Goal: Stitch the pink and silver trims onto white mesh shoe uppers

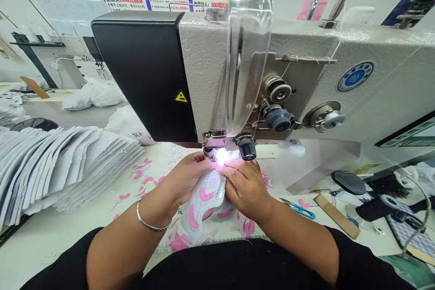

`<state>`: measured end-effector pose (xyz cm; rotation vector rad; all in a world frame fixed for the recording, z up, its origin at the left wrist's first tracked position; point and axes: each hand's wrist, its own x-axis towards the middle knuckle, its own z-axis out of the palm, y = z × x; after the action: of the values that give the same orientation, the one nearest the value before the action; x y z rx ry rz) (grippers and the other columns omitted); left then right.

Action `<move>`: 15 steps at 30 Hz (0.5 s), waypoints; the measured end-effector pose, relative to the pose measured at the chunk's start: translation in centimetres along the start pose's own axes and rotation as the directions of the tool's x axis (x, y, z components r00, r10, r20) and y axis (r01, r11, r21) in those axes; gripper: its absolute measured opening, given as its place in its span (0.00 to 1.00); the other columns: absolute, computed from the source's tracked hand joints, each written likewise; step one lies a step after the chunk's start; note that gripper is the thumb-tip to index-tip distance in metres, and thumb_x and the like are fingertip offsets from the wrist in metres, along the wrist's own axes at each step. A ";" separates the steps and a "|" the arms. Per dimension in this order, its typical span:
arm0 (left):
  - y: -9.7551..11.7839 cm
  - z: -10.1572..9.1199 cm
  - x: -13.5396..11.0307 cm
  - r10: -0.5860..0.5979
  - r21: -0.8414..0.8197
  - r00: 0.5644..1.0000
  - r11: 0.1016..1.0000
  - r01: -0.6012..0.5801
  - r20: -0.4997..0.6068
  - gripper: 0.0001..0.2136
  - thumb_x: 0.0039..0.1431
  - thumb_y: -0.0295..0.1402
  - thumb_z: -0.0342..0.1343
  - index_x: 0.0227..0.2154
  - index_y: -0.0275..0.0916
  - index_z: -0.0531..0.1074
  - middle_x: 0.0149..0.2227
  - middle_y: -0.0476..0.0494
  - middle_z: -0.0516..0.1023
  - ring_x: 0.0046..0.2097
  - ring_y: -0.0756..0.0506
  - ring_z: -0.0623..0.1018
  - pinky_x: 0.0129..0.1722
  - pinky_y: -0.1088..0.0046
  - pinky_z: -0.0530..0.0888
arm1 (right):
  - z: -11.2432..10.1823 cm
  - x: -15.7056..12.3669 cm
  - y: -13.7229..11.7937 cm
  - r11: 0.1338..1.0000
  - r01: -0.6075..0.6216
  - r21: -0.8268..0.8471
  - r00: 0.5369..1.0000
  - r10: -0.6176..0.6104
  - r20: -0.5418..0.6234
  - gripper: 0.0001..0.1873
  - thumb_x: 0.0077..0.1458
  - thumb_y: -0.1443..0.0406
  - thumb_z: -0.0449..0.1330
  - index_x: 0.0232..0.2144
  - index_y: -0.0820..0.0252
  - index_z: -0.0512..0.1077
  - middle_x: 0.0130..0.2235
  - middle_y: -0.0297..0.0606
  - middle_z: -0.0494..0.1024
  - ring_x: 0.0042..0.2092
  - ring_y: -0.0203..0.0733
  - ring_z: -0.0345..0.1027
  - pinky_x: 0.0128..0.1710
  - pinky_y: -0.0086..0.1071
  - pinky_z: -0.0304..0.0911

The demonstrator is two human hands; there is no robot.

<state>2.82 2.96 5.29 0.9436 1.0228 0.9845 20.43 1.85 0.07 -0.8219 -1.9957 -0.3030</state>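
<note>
The left hand (185, 181) and the right hand (246, 188) are both curled almost shut. Their fingers pinch a white mesh shoe upper (200, 206) with pink patches, right by the presser foot (210, 150) of the sewing machine (204, 68). They seem to hold it there to keep it flat under the needle, but the fingers and a bright light hide the needle. The upper lies on the white worktop (68, 253). A big stack of mesh pieces (57, 167) sits near the left hand, likely for easy reach, and blue scissors (297, 208) lie to the right.
</note>
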 end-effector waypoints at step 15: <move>-0.1 0.5 -0.1 0.036 -0.060 0.999 0.998 -0.034 0.034 0.06 0.46 0.29 0.65 0.29 0.37 0.77 0.27 0.46 0.75 0.32 0.45 0.76 0.35 0.68 0.73 | -0.3 0.4 0.1 1.000 0.015 0.011 1.000 -0.015 0.001 0.13 0.58 0.73 0.56 0.44 0.58 0.72 0.42 0.39 0.77 0.44 0.42 0.68 0.46 0.40 0.59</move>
<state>3.27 2.76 5.29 0.9299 0.9455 1.0188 20.56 1.93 0.52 -0.8013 -2.0039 -0.2999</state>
